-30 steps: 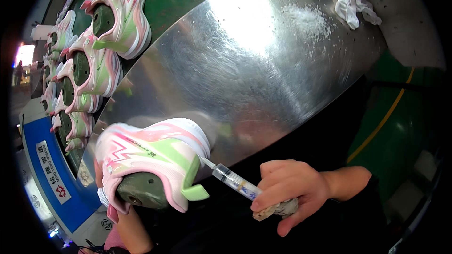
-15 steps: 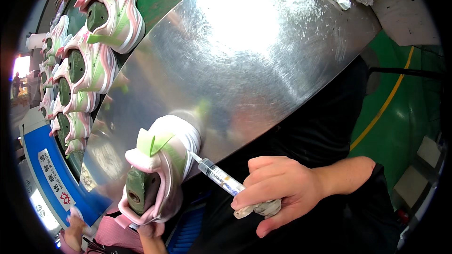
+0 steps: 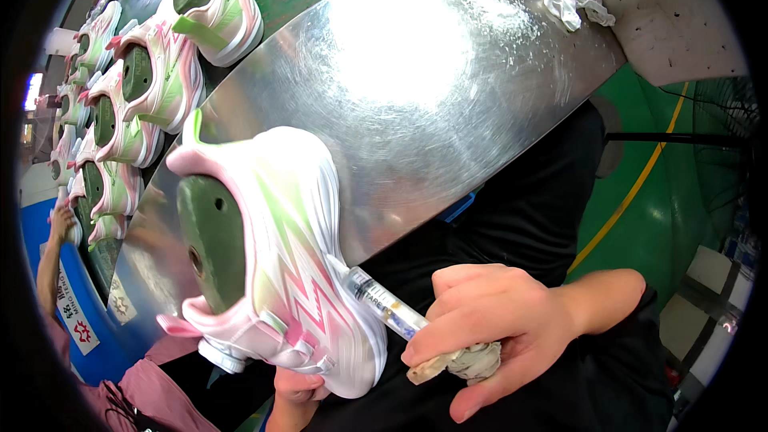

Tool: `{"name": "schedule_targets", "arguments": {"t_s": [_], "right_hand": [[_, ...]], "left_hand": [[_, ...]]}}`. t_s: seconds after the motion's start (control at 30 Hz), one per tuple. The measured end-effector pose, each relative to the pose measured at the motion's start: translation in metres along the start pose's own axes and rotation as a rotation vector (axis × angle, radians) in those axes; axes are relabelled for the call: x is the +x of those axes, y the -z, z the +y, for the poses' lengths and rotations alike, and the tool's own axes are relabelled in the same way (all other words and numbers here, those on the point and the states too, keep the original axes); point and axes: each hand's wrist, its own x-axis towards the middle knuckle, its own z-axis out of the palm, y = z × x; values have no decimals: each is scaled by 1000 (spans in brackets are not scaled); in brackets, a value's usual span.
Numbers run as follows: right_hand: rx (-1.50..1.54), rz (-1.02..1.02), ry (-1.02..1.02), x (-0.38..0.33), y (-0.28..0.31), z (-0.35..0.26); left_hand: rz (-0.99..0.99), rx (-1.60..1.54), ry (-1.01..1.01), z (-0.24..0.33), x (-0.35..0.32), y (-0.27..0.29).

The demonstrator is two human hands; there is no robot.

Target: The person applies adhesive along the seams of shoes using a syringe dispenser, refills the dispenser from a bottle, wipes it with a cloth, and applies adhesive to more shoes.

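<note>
A pink, white and green sneaker point(image 3: 296, 224) is tilted on its side over the near left edge of the metal table, a dark green shoe last point(image 3: 212, 232) inside it. My left hand point(image 3: 298, 392) grips it from beneath at the near end; most of the fingers are hidden under the shoe. In my right hand point(image 3: 504, 324) is a clear syringe point(image 3: 388, 304), its narrow tip at the seam where the white sole meets the upper. A crumpled greyish cloth point(image 3: 472, 362) is also held in that hand, under the fingers.
The shiny metal table point(image 3: 384, 168) carries a bright glare and whitish specks. Crumpled white tissue point(image 3: 572, 0) lies at its far right. Several similar sneakers point(image 3: 172, 72) on lasts line the left side. Another person's hand point(image 3: 60, 220) reaches toward that row; pink clothing point(image 3: 152, 388) shows below.
The sneaker has been turned so its patterned side faces up, and raised closer. My right hand has shifted slightly right, the syringe tip still at the sole. The other person's hand has moved up.
</note>
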Motion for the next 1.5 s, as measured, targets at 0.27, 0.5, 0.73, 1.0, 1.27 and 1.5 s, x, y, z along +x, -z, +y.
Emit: {"name": "schedule_targets", "arguments": {"t_s": [0.27,0.5,0.73,1.0,1.27,1.5], "right_hand": [[-86,-159,-149,-10,13,-41],[-125,-98,-201,-21,16,-86],[-212,-52,-155,-35,21,-119],[-432,-6,-34,-46,24,-120],[-713,-32,67,-37,14,-117],[-1050,-108,125,-33,10,-111]], "left_hand": [[-234,-121,165,-4,27,-16],[-590,-744,639,-13,70,-42],[-414,-255,253,-17,97,-85],[-511,-524,377,-12,123,-117],[-602,-405,219,-8,128,-137],[-674,-481,170,-7,125,-142]]}}
